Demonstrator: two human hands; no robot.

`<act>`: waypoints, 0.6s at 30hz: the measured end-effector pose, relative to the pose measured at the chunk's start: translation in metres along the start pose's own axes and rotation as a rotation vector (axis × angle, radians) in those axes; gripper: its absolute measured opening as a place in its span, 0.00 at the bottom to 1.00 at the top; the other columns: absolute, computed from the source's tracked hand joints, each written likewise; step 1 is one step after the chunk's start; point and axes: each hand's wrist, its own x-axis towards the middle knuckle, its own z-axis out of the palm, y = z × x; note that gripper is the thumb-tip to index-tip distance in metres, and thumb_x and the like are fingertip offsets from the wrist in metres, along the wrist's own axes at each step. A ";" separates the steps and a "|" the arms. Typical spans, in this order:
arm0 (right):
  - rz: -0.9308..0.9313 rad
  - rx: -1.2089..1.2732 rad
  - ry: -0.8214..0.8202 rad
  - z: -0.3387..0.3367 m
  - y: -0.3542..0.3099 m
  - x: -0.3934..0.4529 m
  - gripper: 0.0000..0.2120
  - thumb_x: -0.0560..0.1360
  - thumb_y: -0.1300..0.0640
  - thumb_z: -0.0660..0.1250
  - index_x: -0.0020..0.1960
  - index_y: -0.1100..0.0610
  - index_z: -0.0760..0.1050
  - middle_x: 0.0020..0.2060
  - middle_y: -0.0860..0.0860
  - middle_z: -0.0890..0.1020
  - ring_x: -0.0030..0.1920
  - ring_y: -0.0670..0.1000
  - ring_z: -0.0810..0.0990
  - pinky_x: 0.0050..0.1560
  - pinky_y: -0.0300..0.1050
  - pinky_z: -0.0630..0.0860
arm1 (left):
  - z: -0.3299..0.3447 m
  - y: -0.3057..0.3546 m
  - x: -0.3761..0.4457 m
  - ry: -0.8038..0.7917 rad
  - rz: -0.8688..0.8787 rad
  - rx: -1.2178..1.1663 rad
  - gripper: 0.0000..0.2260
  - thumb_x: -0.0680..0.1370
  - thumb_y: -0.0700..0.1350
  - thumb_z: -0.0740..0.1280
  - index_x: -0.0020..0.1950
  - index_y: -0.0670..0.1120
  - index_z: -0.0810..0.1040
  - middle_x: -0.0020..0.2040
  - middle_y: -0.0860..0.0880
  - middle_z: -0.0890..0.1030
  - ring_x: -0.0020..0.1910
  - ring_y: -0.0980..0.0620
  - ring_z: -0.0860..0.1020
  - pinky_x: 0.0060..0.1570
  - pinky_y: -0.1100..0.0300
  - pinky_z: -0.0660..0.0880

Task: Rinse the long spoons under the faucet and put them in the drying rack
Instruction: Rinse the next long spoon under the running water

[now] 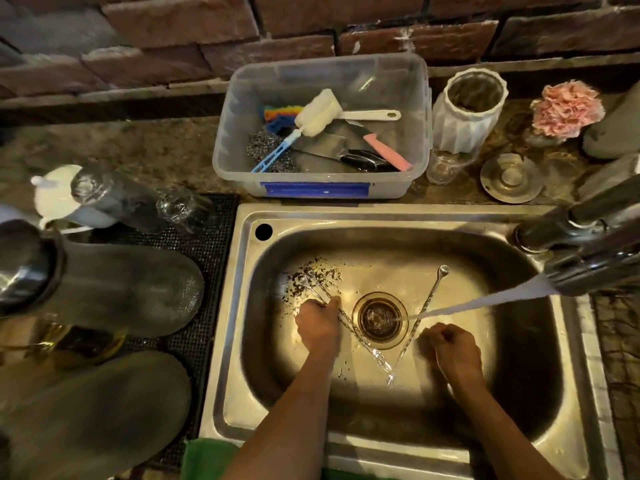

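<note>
In the steel sink, my left hand is shut on two or three long thin spoons; their small bowls point to the far left among dark specks. A single long spoon lies slanted right of the drain, and its handle crosses theirs near the front. My right hand is a closed fist just right of that handle; whether it touches the handle is unclear. From the faucet at the right, water streams leftward into the drain.
On the left, a black drying mat holds upturned glasses and dark pitchers. Behind the sink sits a clear plastic tub with brushes, a scourer and knives. A white vase, a glass, a metal drain cover and pink flowers stand at the back right.
</note>
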 end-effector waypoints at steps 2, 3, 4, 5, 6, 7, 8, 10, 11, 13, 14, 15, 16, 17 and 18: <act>-0.021 -0.029 0.027 0.000 -0.002 -0.002 0.17 0.80 0.62 0.64 0.35 0.48 0.76 0.35 0.46 0.82 0.42 0.54 0.81 0.51 0.55 0.77 | 0.002 0.001 0.001 -0.019 -0.008 0.030 0.11 0.75 0.49 0.75 0.39 0.44 0.79 0.37 0.46 0.81 0.39 0.45 0.81 0.42 0.56 0.77; -0.029 -0.043 0.039 0.001 -0.003 -0.004 0.18 0.80 0.62 0.63 0.34 0.47 0.76 0.35 0.44 0.81 0.42 0.55 0.80 0.50 0.54 0.76 | 0.002 0.003 0.001 -0.026 -0.015 0.040 0.10 0.74 0.46 0.74 0.38 0.43 0.78 0.37 0.45 0.81 0.38 0.44 0.81 0.42 0.55 0.78; -0.033 -0.050 0.046 0.001 -0.003 -0.005 0.19 0.80 0.63 0.63 0.34 0.46 0.75 0.35 0.42 0.80 0.42 0.55 0.80 0.49 0.53 0.76 | 0.002 0.004 0.000 -0.026 -0.022 0.044 0.09 0.74 0.43 0.74 0.36 0.44 0.77 0.37 0.45 0.82 0.37 0.44 0.82 0.41 0.54 0.79; -0.037 -0.051 0.048 0.000 -0.004 -0.006 0.19 0.80 0.63 0.63 0.34 0.46 0.75 0.35 0.42 0.81 0.42 0.55 0.81 0.48 0.52 0.76 | 0.002 0.005 0.000 -0.024 -0.027 0.048 0.09 0.73 0.42 0.73 0.35 0.44 0.77 0.36 0.44 0.82 0.37 0.43 0.82 0.40 0.54 0.80; -0.042 -0.053 0.048 0.000 -0.005 -0.008 0.18 0.80 0.62 0.63 0.35 0.46 0.75 0.35 0.43 0.81 0.42 0.56 0.81 0.48 0.53 0.77 | 0.002 0.006 0.000 -0.023 -0.031 0.050 0.09 0.73 0.40 0.72 0.34 0.43 0.76 0.37 0.44 0.82 0.37 0.42 0.82 0.39 0.53 0.81; -0.044 -0.055 0.046 -0.001 -0.006 -0.009 0.18 0.80 0.62 0.63 0.35 0.46 0.75 0.36 0.45 0.82 0.43 0.56 0.82 0.49 0.54 0.78 | 0.001 0.006 0.000 -0.022 -0.034 0.051 0.09 0.73 0.40 0.72 0.34 0.43 0.76 0.37 0.43 0.82 0.37 0.42 0.82 0.39 0.53 0.81; -0.046 -0.057 0.039 -0.001 -0.008 -0.011 0.17 0.81 0.62 0.62 0.37 0.46 0.75 0.38 0.48 0.83 0.45 0.58 0.82 0.51 0.56 0.78 | 0.001 0.005 0.000 -0.019 -0.034 0.052 0.09 0.73 0.40 0.72 0.34 0.43 0.76 0.37 0.43 0.82 0.36 0.43 0.82 0.38 0.54 0.80; -0.041 -0.056 0.025 -0.003 -0.012 -0.016 0.14 0.81 0.61 0.62 0.41 0.47 0.77 0.43 0.55 0.85 0.48 0.60 0.81 0.54 0.60 0.78 | -0.001 0.005 0.000 -0.009 -0.030 0.047 0.09 0.74 0.41 0.73 0.36 0.43 0.76 0.33 0.46 0.79 0.33 0.47 0.78 0.35 0.58 0.75; -0.038 -0.055 0.022 -0.004 -0.013 -0.017 0.12 0.81 0.61 0.62 0.44 0.50 0.78 0.45 0.56 0.85 0.49 0.61 0.81 0.55 0.60 0.78 | -0.003 0.005 -0.001 -0.001 -0.027 0.033 0.10 0.74 0.41 0.74 0.35 0.43 0.76 0.32 0.48 0.77 0.32 0.49 0.76 0.34 0.60 0.72; -0.033 -0.038 0.021 -0.009 -0.017 -0.022 0.09 0.81 0.61 0.62 0.48 0.56 0.80 0.44 0.58 0.85 0.47 0.61 0.82 0.53 0.58 0.79 | -0.008 0.007 -0.003 0.018 -0.018 -0.025 0.13 0.74 0.41 0.74 0.33 0.44 0.74 0.31 0.48 0.76 0.31 0.50 0.75 0.30 0.60 0.69; -0.034 -0.004 0.005 -0.012 -0.019 -0.026 0.09 0.82 0.62 0.62 0.48 0.59 0.81 0.41 0.59 0.84 0.43 0.60 0.82 0.47 0.53 0.80 | -0.010 0.009 -0.006 0.022 -0.011 -0.072 0.14 0.75 0.40 0.73 0.32 0.45 0.74 0.31 0.48 0.77 0.31 0.49 0.76 0.30 0.60 0.70; -0.032 0.055 -0.043 -0.015 -0.022 -0.034 0.09 0.82 0.63 0.62 0.46 0.62 0.80 0.37 0.58 0.83 0.36 0.58 0.80 0.38 0.48 0.79 | -0.012 0.010 -0.010 0.020 -0.005 -0.136 0.14 0.75 0.39 0.73 0.31 0.45 0.74 0.31 0.48 0.78 0.31 0.49 0.77 0.31 0.59 0.73; -0.021 0.126 -0.128 -0.018 -0.026 -0.042 0.10 0.81 0.65 0.63 0.44 0.64 0.80 0.33 0.58 0.81 0.31 0.55 0.77 0.30 0.43 0.76 | -0.015 0.012 -0.015 0.004 -0.007 -0.220 0.14 0.76 0.37 0.72 0.31 0.45 0.74 0.30 0.47 0.79 0.30 0.49 0.78 0.32 0.59 0.76; -0.006 0.170 -0.235 -0.023 -0.030 -0.051 0.10 0.81 0.67 0.62 0.44 0.66 0.79 0.32 0.57 0.80 0.28 0.52 0.75 0.25 0.40 0.73 | -0.017 0.014 -0.023 -0.027 -0.018 -0.323 0.14 0.76 0.35 0.71 0.31 0.44 0.74 0.29 0.47 0.79 0.28 0.50 0.78 0.31 0.58 0.77; 0.009 0.179 -0.347 -0.026 -0.032 -0.061 0.09 0.81 0.69 0.62 0.45 0.68 0.79 0.31 0.58 0.80 0.26 0.51 0.74 0.24 0.39 0.72 | -0.020 0.016 -0.031 -0.071 -0.035 -0.440 0.14 0.76 0.33 0.70 0.32 0.43 0.74 0.27 0.48 0.79 0.26 0.51 0.77 0.30 0.58 0.77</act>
